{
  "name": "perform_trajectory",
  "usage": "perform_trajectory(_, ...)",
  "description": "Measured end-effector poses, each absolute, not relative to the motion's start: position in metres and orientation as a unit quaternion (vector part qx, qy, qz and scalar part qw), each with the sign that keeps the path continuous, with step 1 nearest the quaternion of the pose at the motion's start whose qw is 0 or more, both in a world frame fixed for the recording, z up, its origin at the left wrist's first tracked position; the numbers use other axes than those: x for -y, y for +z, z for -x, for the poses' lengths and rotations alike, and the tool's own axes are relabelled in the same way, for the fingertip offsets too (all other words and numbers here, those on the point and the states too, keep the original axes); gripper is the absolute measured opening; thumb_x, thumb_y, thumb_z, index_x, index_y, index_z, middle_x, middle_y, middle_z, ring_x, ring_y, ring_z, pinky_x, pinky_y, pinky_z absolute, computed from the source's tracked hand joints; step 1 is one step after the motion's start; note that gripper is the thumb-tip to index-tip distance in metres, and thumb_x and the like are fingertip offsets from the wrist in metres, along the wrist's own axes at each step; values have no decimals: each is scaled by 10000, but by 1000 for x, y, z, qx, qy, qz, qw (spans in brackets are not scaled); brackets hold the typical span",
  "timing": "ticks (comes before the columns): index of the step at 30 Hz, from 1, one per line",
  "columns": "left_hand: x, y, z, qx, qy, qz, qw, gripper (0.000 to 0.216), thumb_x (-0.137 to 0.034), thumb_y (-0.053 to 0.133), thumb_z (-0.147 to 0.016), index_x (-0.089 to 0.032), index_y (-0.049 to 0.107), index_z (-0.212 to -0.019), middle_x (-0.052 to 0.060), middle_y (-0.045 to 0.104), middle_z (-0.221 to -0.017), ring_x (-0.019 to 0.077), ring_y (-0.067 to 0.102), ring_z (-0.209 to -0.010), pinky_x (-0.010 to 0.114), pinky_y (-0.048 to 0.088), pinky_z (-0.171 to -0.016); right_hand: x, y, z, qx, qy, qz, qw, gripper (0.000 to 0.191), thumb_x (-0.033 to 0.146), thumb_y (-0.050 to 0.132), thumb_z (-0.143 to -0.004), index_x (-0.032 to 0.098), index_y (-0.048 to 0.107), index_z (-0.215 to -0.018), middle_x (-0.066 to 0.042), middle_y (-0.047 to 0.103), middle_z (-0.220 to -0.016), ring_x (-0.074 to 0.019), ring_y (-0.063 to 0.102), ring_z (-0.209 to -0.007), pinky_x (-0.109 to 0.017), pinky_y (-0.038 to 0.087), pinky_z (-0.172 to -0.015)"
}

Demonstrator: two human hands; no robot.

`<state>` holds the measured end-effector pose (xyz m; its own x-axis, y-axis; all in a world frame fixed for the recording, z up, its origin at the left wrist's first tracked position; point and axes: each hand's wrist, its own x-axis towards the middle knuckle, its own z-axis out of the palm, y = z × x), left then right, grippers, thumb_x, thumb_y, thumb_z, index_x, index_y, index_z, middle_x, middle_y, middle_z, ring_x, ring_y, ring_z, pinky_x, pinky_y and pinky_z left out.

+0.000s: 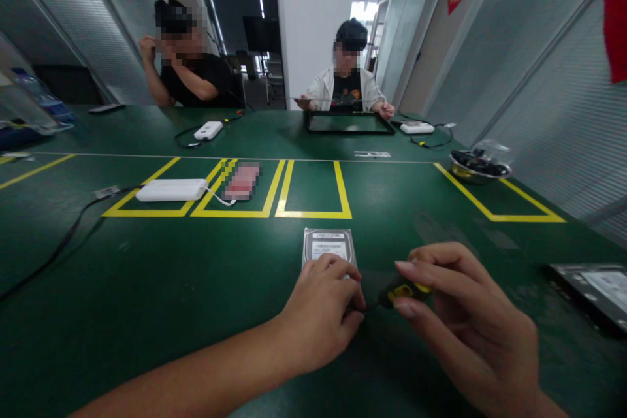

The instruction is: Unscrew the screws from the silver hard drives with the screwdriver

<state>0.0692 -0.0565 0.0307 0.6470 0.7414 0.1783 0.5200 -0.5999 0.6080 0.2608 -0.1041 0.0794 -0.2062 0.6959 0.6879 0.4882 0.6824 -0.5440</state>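
Item: silver metal hard drive [328, 245], left hand [321, 317] fingers curled over its near edge; right hand [465, 326] pinches yellow-black screwdriver [406, 289] (tip hidden). A slip may jab fingers.

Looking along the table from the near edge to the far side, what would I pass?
Right hand holding screwdriver, hard drive, yellow taped box, black screen, person in white jacket.

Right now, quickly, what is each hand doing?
Left hand: curled over the near end of the hard drive; whether it grips cannot be told.
Right hand: closed, holding the screwdriver.
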Motion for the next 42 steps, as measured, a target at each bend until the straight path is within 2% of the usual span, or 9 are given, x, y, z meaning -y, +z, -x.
perform_trajectory(5, 57, 30, -70, -366, 210, -869, 259, 133, -162, 743, -771, -241, 679, -857, -22, 620, -1125, 245, 498, -1149, 430, 374, -959, 103, 80, -260, 775, 115, 381, 490, 390, 90, 545, -942, 227, 568, -1307, -54, 596, -1190, -115, 603, -1065, -197, 527, -849)
perform_trajectory(12, 58, 30, -69, -365, 213, -868, 261, 93, -172, 728, -791, -229, 669, -835, -17, 628, -1127, 249, 499, -1143, 423, 379, -943, 102, 77, -262, 762, 134, 374, 512, 350, 110, 661, -885, 218, 607, -1214, -41, 587, -1081, -115, 592, -984, -184, 523, -789)
perform_trajectory(17, 57, 32, -68, -361, 206, -872, 261, 127, -163, 741, -772, -234, 669, -850, -18, 625, -1127, 247, 499, -1142, 422, 376, -947, 104, 78, -263, 764, 125, 372, 511, 352, 105, 589, -908, 220, 600, -1241, -58, 596, -1127, -142, 595, -1043, -215, 533, -817)
perform_trajectory(22, 56, 36, -67, -355, 202, -876, 255, 162, -157, 741, -765, -222, 634, -868, -16, 632, -1085, 242, 504, -1113, 408, 385, -931, 103, 78, -262, 760, 123, 385, 510, 358, 98, 640, -875, 227, 609, -1208, -54, 598, -1080, -135, 616, -928, -222, 550, -760)
perform_trajectory(26, 55, 37, -67, -356, 195, -879, 251, 189, -164, 737, -767, -223, 618, -903, -15, 642, -1044, 242, 509, -1088, 398, 395, -917, 101, 74, -263, 754, 126, 387, 516, 378, 107, 665, -864, 222, 606, -1219, -64, 602, -1092, -156, 613, -986, -233, 549, -792)
perform_trajectory(32, 54, 36, -67, -359, 182, -881, 248, 187, -185, 728, -774, -218, 610, -914, -1, 641, -1032, 250, 515, -1071, 400, 402, -915, 104, 76, -269, 674, 149, 430, 582, 376, 163, 677, -878, 258, 635, -1240, -52, 624, -1070, -153, 619, -947, -236, 543, -775)
perform_trajectory(37, 54, 35, -66, -359, 189, -879, 250, 201, -182, 711, -788, -210, 580, -938, 15, 637, -1024, 252, 522, -1048, 406, 409, -896, 94, 74, -284, 539, 74, 524, 656, 338, 318, 747, -849, 243, 682, -1172, -60, 641, -1014, -156, 592, -775, -259, 477, -596)
perform_trajectory(39, 54, 35, -66, -357, 189, -880, 250, 192, -188, 709, -796, -213, 576, -932, 13, 637, -1027, 252, 524, -1045, 407, 409, -895, 85, 67, -291, 560, 19, 544, 624, 335, 344, 738, -852, 216, 668, -1154, -64, 638, -982, -161, 588, -747, -269, 467, -576)
perform_trajectory(42, 55, 35, -65, -356, 190, -882, 245, 178, -189, 700, -803, -216, 574, -927, 13, 638, -1026, 250, 528, -1037, 407, 407, -898, 70, 54, -300, 645, -91, 550, 523, 252, 336, 681, -892, 187, 630, -1089, -62, 635, -979, -163, 607, -759, -301, 508, -668)
